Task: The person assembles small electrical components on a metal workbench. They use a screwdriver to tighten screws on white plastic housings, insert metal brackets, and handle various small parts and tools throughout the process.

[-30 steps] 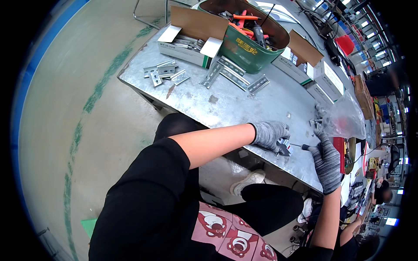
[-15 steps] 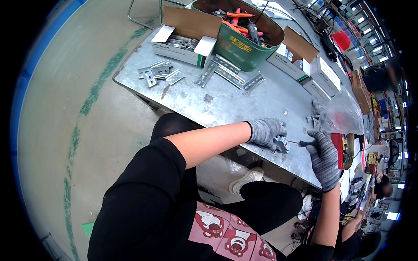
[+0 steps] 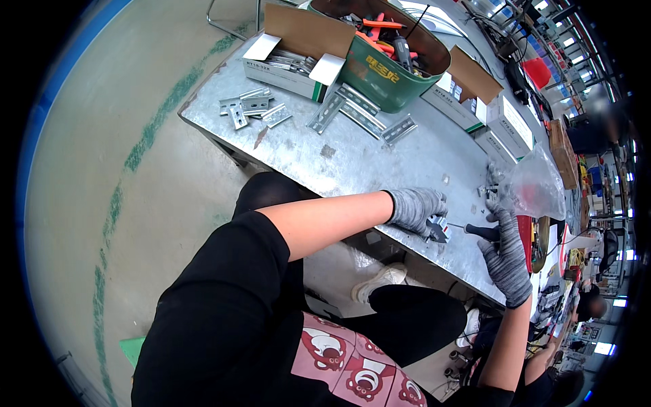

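Note:
In a grey knitted glove, my left hand [image 3: 415,209] presses a small grey and white block-shaped part [image 3: 439,228] against the metal tabletop [image 3: 298,159], close to its front edge. My right hand [image 3: 507,252], gloved the same way, is around the dark handle of a screwdriver [image 3: 482,232]. Its fingers look loosened, with the handle between thumb and fingers. The thin shaft points left to the part; whether the tip touches it is too small to tell. Small metal pieces [image 3: 485,191] lie beyond my right hand, beside a clear plastic bag [image 3: 536,184].
Slotted metal rails [image 3: 361,115] and shorter pieces [image 3: 252,105] lie on the far side. Behind stand an open carton [image 3: 281,73], a green tool bin [image 3: 380,74] and more cartons [image 3: 451,102]. A red container [image 3: 524,234] sits right of my right hand. Other people are at far right.
My right hand's fingers have loosened and shifted around the screwdriver handle, showing more of it. My left hand and the part stay in place. The view has shifted slightly.

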`<state>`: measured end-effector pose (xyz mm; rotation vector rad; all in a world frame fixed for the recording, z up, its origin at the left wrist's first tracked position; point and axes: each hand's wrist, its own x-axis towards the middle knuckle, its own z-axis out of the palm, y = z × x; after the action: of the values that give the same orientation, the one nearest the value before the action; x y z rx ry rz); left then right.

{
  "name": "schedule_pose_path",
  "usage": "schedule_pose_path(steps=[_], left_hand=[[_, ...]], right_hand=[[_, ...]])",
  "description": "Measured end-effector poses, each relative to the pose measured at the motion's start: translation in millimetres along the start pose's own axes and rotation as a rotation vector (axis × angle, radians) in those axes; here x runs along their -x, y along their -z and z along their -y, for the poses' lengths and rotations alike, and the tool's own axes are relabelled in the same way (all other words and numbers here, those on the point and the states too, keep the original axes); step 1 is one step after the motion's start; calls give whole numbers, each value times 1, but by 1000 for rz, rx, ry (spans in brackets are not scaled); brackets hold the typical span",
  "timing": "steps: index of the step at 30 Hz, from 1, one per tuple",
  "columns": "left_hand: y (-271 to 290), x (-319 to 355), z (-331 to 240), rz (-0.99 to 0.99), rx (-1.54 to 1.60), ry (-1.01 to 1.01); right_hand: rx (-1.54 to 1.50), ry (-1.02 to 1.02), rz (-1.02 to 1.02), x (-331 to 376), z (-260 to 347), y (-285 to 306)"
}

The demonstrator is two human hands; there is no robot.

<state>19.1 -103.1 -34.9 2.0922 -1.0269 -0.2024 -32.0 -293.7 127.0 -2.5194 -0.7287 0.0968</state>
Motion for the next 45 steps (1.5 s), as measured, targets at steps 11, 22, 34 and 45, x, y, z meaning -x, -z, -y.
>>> schedule_pose_path(steps=[11,22,34,45], left_hand=[[6,3,-1,-2,15,-11],[6,1,-4,3,14,23],[6,3,0,29,-14,15],[6,5,-3,70,-33,24]], right_hand=[[53,105,48,-5,-11,7],[342,198,82,-11,2,16],[410,-61,279,-18,1,12],[445,-80,514,-38,2,17]])
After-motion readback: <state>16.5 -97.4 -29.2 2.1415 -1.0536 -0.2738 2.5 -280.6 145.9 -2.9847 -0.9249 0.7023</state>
